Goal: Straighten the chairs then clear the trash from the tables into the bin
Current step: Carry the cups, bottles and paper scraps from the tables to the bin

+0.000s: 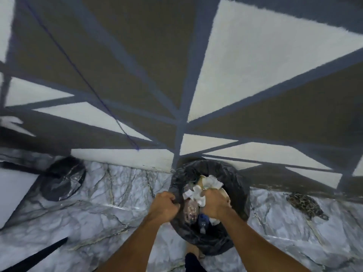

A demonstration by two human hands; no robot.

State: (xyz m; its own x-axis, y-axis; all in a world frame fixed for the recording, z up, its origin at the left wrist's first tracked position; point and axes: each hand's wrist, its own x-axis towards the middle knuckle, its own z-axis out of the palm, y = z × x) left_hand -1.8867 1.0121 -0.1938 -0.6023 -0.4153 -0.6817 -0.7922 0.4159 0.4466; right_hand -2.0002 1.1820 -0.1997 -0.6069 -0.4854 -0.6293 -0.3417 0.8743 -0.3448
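Both forearms reach in from the bottom of the frame. His left hand (pixel 166 207) is fisted on the black liner's rim, and the right hand (pixel 215 203) is clamped on crumpled white paper trash (pixel 198 193) inside the bin (pixel 238 193), lower centre, against the patterned wall (pixel 137 65). A second dark round bin (pixel 63 178) sits at left on the marble floor (pixel 117 193); a heap of chain (pixel 304 203) lies at right.

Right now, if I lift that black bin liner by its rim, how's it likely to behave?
Probably floppy: the bin liner looks like thin, wrinkled plastic, and it bunches where the left hand grips its rim. It seems light, since the visible fill is mostly crumpled paper trash under the right hand. It could sag or tear under a one-sided pull.
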